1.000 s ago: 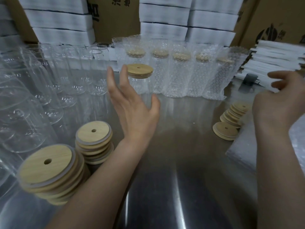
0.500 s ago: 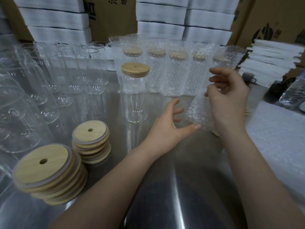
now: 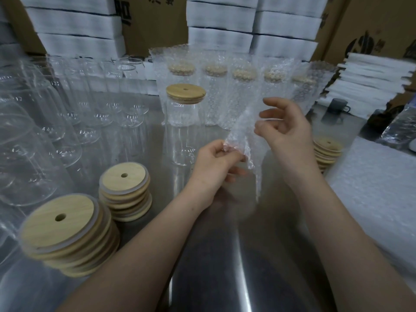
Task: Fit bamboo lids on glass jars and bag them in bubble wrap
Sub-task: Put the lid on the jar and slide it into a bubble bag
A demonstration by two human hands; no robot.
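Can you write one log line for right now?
left hand pinches bubble bag | right hand at bag | lidded jar unbagged

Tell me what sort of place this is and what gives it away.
Likely a packing station in a warehouse. Cardboard cartons and white foam sheets are stacked behind; the steel table holds rows of identical glass jars, stacks of bamboo lids and jars already bagged in bubble wrap.

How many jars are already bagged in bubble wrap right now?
5 bagged jars, in one row at the back: far left, second, middle, fourth, far right. The held-up bubble wrap bag may hide more.
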